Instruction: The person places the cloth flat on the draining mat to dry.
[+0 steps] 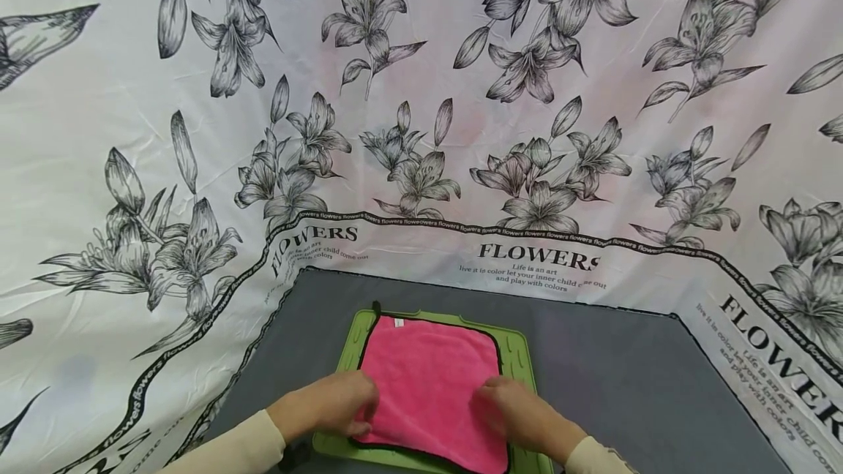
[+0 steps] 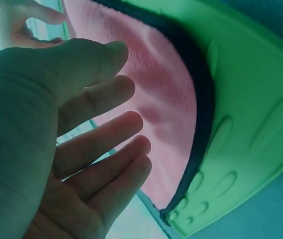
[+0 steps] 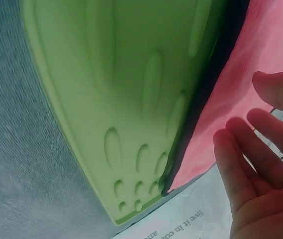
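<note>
A pink cloth (image 1: 428,379) with a black edge lies spread flat on a green tray (image 1: 520,357) with raised oval bumps. A white tag (image 1: 399,322) and a black loop (image 1: 376,308) show at its far left corner. Over the cloth's left side is my left hand (image 1: 342,401); in the left wrist view its fingers are loosely bent and hold nothing. My right hand (image 1: 516,412) is over the right side, fingers relaxed and slightly apart in the right wrist view, with nothing in them. Both hands overlap the cloth's side edges in the head view.
The tray rests on a grey table top (image 1: 612,379). White fabric (image 1: 421,93) printed with black lilies and lettering hangs behind and along both sides of the table. A small dark object (image 1: 296,453) shows beneath my left wrist.
</note>
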### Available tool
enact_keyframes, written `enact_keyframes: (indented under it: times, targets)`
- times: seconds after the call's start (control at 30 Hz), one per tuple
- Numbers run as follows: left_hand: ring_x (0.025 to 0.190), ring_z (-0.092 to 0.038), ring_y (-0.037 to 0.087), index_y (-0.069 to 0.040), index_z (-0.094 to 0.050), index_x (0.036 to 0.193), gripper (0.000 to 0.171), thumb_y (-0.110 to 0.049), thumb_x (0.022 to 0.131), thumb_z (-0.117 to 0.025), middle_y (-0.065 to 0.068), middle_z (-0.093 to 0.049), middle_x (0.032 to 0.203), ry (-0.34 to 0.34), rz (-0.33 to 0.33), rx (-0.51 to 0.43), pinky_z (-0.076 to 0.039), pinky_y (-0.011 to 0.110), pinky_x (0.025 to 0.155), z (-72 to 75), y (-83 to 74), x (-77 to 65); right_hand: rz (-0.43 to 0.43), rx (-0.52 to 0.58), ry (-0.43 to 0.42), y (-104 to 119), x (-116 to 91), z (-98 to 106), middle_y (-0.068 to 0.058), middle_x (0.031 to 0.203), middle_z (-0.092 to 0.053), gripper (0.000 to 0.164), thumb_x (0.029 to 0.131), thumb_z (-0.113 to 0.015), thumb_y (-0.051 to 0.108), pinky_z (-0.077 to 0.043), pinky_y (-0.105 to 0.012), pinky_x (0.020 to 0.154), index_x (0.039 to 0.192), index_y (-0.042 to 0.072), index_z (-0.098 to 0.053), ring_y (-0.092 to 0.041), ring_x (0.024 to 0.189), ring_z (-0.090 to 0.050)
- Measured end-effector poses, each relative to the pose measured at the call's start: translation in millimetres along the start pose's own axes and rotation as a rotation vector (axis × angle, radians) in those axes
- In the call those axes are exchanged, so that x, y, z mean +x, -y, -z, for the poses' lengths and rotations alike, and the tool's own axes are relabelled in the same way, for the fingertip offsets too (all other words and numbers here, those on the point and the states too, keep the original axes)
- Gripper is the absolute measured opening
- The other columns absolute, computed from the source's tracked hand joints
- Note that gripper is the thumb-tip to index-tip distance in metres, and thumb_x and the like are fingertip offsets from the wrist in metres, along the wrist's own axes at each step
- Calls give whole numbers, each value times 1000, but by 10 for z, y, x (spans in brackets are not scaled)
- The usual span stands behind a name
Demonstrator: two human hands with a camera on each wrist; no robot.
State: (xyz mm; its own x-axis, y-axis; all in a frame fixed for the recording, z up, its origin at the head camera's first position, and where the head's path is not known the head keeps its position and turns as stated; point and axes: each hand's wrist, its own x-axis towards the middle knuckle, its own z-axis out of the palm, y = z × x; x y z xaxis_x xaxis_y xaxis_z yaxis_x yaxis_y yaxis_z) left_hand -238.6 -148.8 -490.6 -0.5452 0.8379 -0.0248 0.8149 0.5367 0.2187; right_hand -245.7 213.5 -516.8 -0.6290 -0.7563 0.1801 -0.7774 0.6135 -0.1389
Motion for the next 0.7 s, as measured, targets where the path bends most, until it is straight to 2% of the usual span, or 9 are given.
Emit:
enact_keyframes:
  times: [0.1, 0.2, 0.4, 0.53, 0.6, 0.63, 0.7]
  targets:
    - [65, -54, -8, -22, -74, 79, 8, -23, 84, -80, -18, -63, 73, 6, -12, -14, -43, 9, 59, -49, -25, 1, 25, 35, 2, 50, -44, -12, 14, 85, -61, 14, 83, -75, 11, -51, -23, 70, 95, 19, -71, 0, 78, -55]
    - [66, -54, -6, -21, -73, 81, 8, -24, 84, -79, -16, -63, 75, -4, 5, 14, -43, 11, 58, -133, -44, -2, 49, 63, 17, 87, -89, -60, 16, 80, -57, 13, 83, -75, 13, -45, -17, 64, 91, 21, -71, 4, 73, -49]
    - [63, -49, -2, -23, -68, 68, 17, -20, 80, -80, -15, -55, 72, -114, 49, 153, -39, 16, 55, -364, -118, -5, 71, 87, -39, 146, -159, -225, 18, 77, -56, 15, 85, -74, 11, -41, -13, 62, 89, 25, -70, 6, 70, -47]
    - [62, -48, 0, -23, -67, 65, 20, -15, 80, -78, -12, -54, 71, -159, 62, 208, -38, 17, 54, -438, -147, 14, 64, 110, -67, 165, -190, -271, 20, 76, -56, 21, 86, -73, 7, -43, -12, 64, 87, 27, -69, 7, 69, -48]
    - [62, -46, -1, -23, -67, 65, 22, -14, 83, -75, -12, -54, 73, -137, 65, 183, -37, 16, 55, -412, -130, 19, 61, 110, -43, 164, -183, -247, 20, 77, -57, 22, 86, -72, 6, -43, -12, 64, 88, 27, -70, 8, 70, -49]
    - [62, -46, -2, -22, -67, 66, 21, -12, 84, -74, -12, -55, 73, -129, 44, 151, -37, 15, 55, -381, -111, 13, 64, 111, -29, 162, -176, -221, 20, 78, -58, 22, 86, -72, 5, -43, -12, 64, 89, 27, -70, 8, 71, -49]
    - [58, -40, -5, -20, -65, 65, 23, -8, 84, -72, -13, -52, 68, -112, -1, 46, -33, 12, 52, -303, -65, -9, 72, 127, -9, 155, -165, -158, 19, 80, -61, 22, 87, -71, 4, -44, -11, 64, 90, 26, -72, 8, 72, -52]
